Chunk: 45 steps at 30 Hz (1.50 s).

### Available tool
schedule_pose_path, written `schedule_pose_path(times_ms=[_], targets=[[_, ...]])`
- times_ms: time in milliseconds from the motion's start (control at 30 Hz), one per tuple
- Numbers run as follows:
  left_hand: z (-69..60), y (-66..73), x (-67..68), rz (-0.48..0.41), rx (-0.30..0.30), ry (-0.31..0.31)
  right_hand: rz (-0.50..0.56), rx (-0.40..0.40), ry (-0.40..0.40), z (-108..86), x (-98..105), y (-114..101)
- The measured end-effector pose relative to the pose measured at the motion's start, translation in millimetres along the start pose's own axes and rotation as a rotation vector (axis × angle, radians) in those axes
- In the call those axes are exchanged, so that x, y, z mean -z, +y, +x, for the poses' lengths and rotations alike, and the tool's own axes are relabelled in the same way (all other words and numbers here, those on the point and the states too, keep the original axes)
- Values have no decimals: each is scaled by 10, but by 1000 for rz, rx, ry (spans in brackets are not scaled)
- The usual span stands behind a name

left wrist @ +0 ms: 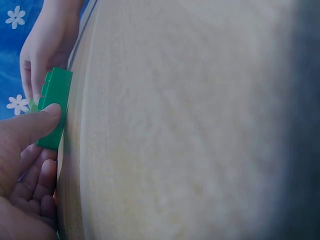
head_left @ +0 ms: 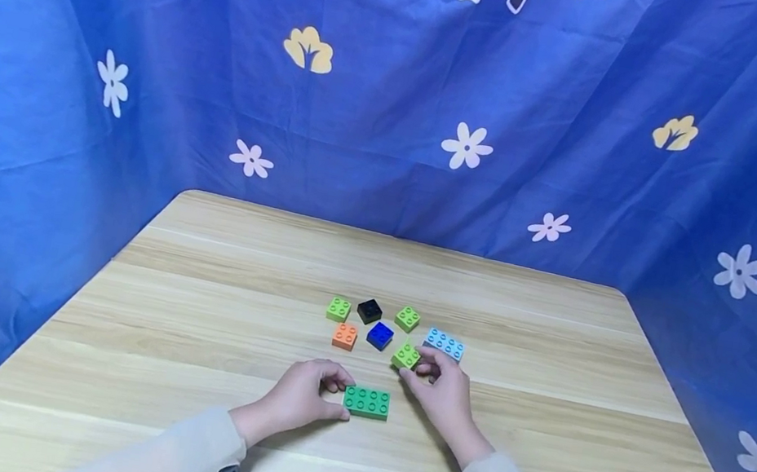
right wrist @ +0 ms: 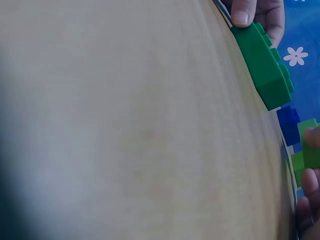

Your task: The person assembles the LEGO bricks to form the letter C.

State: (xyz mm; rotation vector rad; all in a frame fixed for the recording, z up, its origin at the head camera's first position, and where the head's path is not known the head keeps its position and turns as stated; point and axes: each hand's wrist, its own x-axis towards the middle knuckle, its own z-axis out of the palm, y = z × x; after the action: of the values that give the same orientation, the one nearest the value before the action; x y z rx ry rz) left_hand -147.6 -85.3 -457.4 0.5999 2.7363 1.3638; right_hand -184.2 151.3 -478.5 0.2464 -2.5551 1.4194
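Observation:
My left hand pinches the left end of a long green brick between thumb and fingers, its studs facing up. In the left wrist view the thumb presses along the side of that green brick. Farther right, my right hand grips a small lime green brick by its right and near sides. The right wrist view shows this lime brick at the right edge, partly cut off, with the thumb on it. A light blue brick lies just behind the right hand, partly covered by its fingers.
Beyond the hands, several small bricks lie on the wooden table: lime green, black, another lime green, orange and dark blue. A blue curtain with flower prints hangs behind and beside the table.

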Motion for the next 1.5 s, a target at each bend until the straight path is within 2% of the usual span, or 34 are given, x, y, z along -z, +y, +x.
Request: schedule_pose_path(times_ms=[367, 667, 700, 867, 933, 1033, 1233, 1500], targets=[[5, -23, -18, -8, 4, -1, 100, 34, -62, -184, 73, -19], [-8, 20, -4, -15, -14, 11, 130, 62, -201, -250, 167, -37], [-9, 24, -1, -15, -13, 12, 130, 72, -220, -260, 196, -86], [-5, 18, -4, -1, -11, 12, 130, 121, -294, -261, 248, -69], [-8, 12, -8, 0, -30, 21, 138, 150, -313, -253, 250, -17], [-14, 10, -11, -8, -48, 33, 137, 193, -331, -260, 279, -91], [-4, -10, -13, 1, -22, 17, 142, 274, -364, -269, 356, -299], [-2, -2, -16, -18, -18, 16, 115, 282, -385, -215, 269, -54]])
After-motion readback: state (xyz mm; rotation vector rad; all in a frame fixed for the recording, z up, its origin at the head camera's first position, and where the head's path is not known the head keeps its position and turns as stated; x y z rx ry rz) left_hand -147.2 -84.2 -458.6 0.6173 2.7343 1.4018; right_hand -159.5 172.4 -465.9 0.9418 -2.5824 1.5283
